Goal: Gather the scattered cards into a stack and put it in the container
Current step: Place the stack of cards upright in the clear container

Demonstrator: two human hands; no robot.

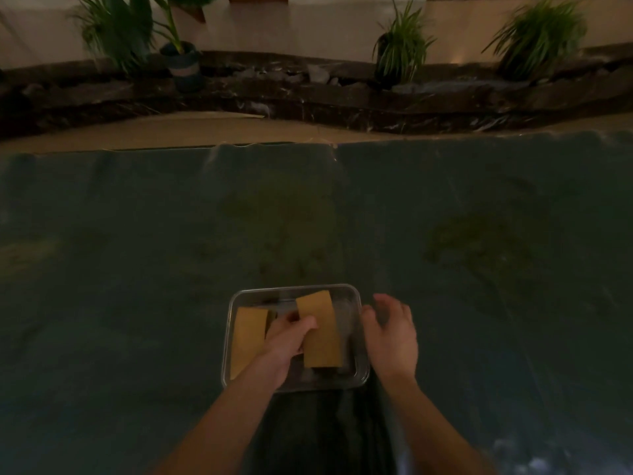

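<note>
Cards (320,329) are sitting pinched in the left hand (286,341) over the container (356,296), more lying beneath that wrist, right hand (390,332) hovering open beside the rim; loose pinch risks them fanning, landing unstacked.

Dark green cloth (445,207) over the table, potted plants (400,46) along a dark stone ledge (308,94) behind.

Dim room — potted plants (400,46) behind a dark green mat (171,234).
</note>
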